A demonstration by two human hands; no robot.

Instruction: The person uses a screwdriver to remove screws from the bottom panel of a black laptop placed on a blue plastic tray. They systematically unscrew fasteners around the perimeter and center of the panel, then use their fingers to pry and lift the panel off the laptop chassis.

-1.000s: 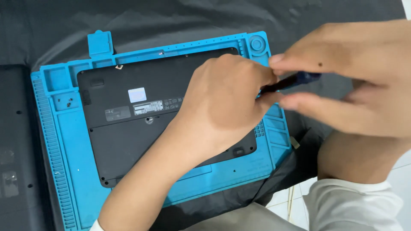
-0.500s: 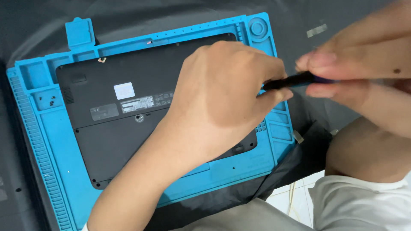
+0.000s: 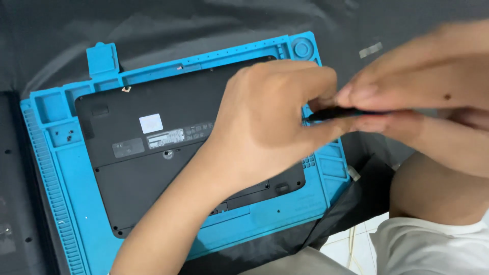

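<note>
**Screwdriver at the laptop's right edge**

A dark cloth (image 3: 153,30) covers the work surface, and on it lies a blue silicone repair mat (image 3: 61,168) with small compartments round its rim. A black laptop (image 3: 147,173) rests bottom-up in the middle of the mat, its pale labels facing the camera.

The left hand (image 3: 270,122) lies over the right part of the laptop's base, fingers curled and closed round the fore end of a slim dark screwdriver (image 3: 331,113). The right hand (image 3: 423,86) comes in from the right and pinches the same tool's handle between thumb and fingertips. The tip is hidden under the left hand, so whether it sits in a screw cannot be told.

Judged from this, the step in hand is working a fastener near the laptop's far right corner. The next move calls for the tip kept square and pressed down while the right fingers twist, the left hand steadying the shaft.
</note>
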